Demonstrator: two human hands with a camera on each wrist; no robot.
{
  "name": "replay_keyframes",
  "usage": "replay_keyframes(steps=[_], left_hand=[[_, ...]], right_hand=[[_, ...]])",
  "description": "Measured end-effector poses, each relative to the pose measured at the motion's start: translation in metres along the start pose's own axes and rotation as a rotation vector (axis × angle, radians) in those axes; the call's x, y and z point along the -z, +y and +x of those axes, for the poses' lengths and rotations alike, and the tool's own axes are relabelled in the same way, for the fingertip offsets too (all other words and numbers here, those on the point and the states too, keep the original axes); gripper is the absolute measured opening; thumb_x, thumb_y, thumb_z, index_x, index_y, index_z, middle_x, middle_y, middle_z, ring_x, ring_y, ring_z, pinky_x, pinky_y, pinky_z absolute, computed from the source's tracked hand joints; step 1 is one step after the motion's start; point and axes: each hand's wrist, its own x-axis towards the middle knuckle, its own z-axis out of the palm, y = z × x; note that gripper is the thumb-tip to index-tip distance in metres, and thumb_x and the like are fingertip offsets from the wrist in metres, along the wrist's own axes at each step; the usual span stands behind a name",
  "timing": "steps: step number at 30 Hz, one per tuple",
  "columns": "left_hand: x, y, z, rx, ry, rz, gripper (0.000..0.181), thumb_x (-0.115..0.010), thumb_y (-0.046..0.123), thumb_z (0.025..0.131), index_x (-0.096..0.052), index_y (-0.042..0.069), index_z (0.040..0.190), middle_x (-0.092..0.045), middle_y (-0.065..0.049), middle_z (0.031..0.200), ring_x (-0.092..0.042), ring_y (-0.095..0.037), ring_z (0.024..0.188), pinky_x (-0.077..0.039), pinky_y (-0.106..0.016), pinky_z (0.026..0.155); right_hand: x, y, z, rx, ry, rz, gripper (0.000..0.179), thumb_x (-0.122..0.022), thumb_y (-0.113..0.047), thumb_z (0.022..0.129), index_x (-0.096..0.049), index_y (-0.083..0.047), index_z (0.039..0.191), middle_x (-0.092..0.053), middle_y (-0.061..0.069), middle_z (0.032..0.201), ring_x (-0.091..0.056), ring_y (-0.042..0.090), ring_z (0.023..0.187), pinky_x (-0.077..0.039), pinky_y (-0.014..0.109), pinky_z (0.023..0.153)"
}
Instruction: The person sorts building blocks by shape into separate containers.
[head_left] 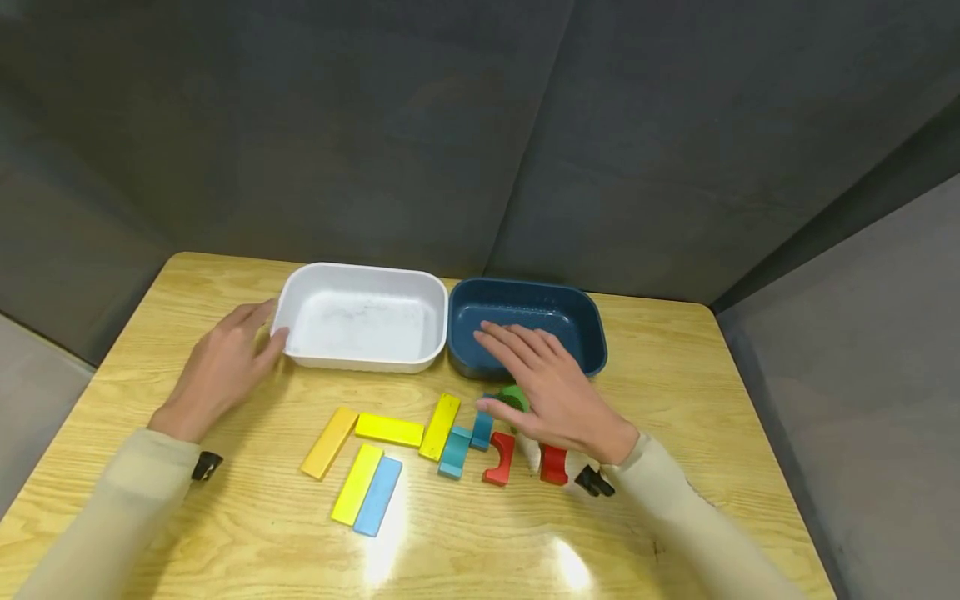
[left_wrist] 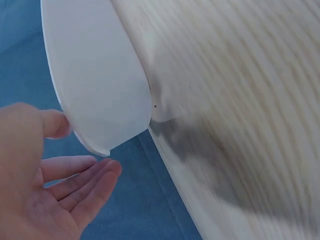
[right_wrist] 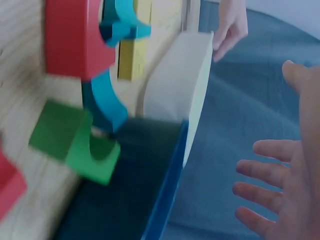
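At the left end of the white bin [head_left: 360,365], my left hand [head_left: 225,358] has its thumb tip right at the rim. Its other fingers [left_wrist: 95,187] extend loosely beside the bin's end. My right hand [head_left: 558,392], fingers spread and straight, hovers over the near edge of the navy bin [head_left: 592,337]. Under it, a green arch block [head_left: 516,396] is partly hidden. Nearby are a red arch block [head_left: 500,460], another red block [head_left: 553,464] and teal arch blocks [head_left: 454,454]. Nothing sits in the right palm in the right wrist view.
Yellow planks [head_left: 390,429], an orange-yellow plank [head_left: 330,443] and a light blue plank [head_left: 378,497] lie on the wooden table [head_left: 262,533] in front of the white bin. The two bins stand side by side near the back edge, with a dark cloth wall [head_left: 375,133] behind.
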Motion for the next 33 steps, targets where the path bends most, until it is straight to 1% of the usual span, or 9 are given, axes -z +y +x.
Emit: replay_keyframes(steps=[4, 7, 11, 14, 18, 21, 23, 28, 33], left_hand=[[-0.005, 0.002, 0.001, -0.010, -0.003, 0.012, 0.054, -0.060, 0.016, 0.108, -0.050, -0.011, 0.153, -0.054, -0.039, 0.147, -0.058, -0.058, 0.128, -0.052, -0.072, 0.099], [-0.007, 0.005, 0.002, -0.027, 0.007, 0.034, 0.052, -0.058, 0.012, 0.107, -0.050, -0.013, 0.151, -0.054, -0.039, 0.145, -0.059, -0.057, 0.128, -0.054, -0.070, 0.097], [-0.010, 0.008, 0.003, -0.047, 0.027, 0.059, 0.049, -0.057, 0.008, 0.105, -0.053, -0.017, 0.147, -0.055, -0.039, 0.142, -0.060, -0.056, 0.125, -0.057, -0.069, 0.093], [-0.012, 0.009, 0.003, -0.070, 0.056, 0.065, 0.047, -0.057, 0.005, 0.103, -0.056, -0.018, 0.144, -0.056, -0.038, 0.141, -0.062, -0.056, 0.122, -0.059, -0.068, 0.087], [-0.014, 0.010, 0.004, -0.096, 0.078, 0.070, 0.046, -0.057, 0.003, 0.102, -0.057, -0.018, 0.143, -0.057, -0.039, 0.139, -0.064, -0.056, 0.118, -0.060, -0.067, 0.083], [-0.014, 0.009, 0.004, -0.097, 0.072, 0.074, 0.046, -0.057, 0.003, 0.102, -0.057, -0.018, 0.142, -0.057, -0.039, 0.139, -0.063, -0.056, 0.120, -0.060, -0.067, 0.083], [-0.013, 0.009, 0.004, -0.092, 0.064, 0.074, 0.046, -0.056, 0.004, 0.103, -0.056, -0.019, 0.143, -0.056, -0.039, 0.140, -0.062, -0.056, 0.121, -0.060, -0.067, 0.084], [-0.011, 0.008, 0.001, -0.088, 0.060, 0.071, 0.046, -0.055, 0.003, 0.103, -0.055, -0.019, 0.143, -0.056, -0.039, 0.139, -0.062, -0.056, 0.121, -0.061, -0.066, 0.084], [-0.009, 0.009, 0.001, -0.089, 0.058, 0.074, 0.046, -0.055, 0.004, 0.104, -0.055, -0.018, 0.144, -0.056, -0.038, 0.140, -0.061, -0.055, 0.122, -0.060, -0.067, 0.084]], right_hand=[[-0.010, -0.011, 0.007, 0.032, -0.025, 0.030, 0.085, -0.039, -0.074, 0.105, -0.034, -0.019, 0.170, -0.035, 0.003, 0.174, -0.041, 0.031, 0.153, -0.032, 0.053, 0.126], [-0.017, -0.018, 0.011, 0.059, -0.038, 0.039, 0.085, -0.037, -0.075, 0.106, -0.036, -0.017, 0.169, -0.038, 0.003, 0.173, -0.042, 0.030, 0.152, -0.034, 0.052, 0.125], [-0.025, -0.027, 0.018, 0.104, -0.047, 0.049, 0.086, -0.035, -0.075, 0.106, -0.040, -0.015, 0.167, -0.041, 0.006, 0.171, -0.044, 0.028, 0.151, -0.035, 0.050, 0.125], [-0.029, -0.032, 0.023, 0.114, -0.070, 0.061, 0.086, -0.034, -0.075, 0.106, -0.040, -0.014, 0.166, -0.042, 0.007, 0.170, -0.043, 0.028, 0.151, -0.034, 0.049, 0.125], [-0.033, -0.035, 0.027, 0.093, -0.120, 0.079, 0.083, -0.042, -0.071, 0.106, -0.039, -0.014, 0.167, -0.045, 0.006, 0.167, -0.043, 0.026, 0.150, -0.032, 0.047, 0.127], [-0.035, -0.038, 0.030, 0.083, -0.140, 0.087, 0.080, -0.053, -0.064, 0.106, -0.040, -0.013, 0.166, -0.048, 0.005, 0.164, -0.045, 0.026, 0.147, -0.033, 0.046, 0.126], [-0.037, -0.040, 0.032, 0.087, -0.145, 0.094, 0.077, -0.056, -0.059, 0.106, -0.042, -0.011, 0.165, -0.050, 0.007, 0.161, -0.047, 0.027, 0.145, -0.035, 0.045, 0.125], [-0.042, -0.045, 0.036, 0.108, -0.152, 0.111, 0.070, -0.055, -0.051, 0.110, -0.045, -0.007, 0.162, -0.053, 0.010, 0.157, -0.050, 0.029, 0.142, -0.037, 0.044, 0.125], [-0.045, -0.050, 0.038, 0.127, -0.165, 0.091, 0.066, -0.057, -0.049, 0.110, -0.049, -0.006, 0.159, -0.057, 0.010, 0.152, -0.053, 0.028, 0.139, -0.040, 0.044, 0.122]])
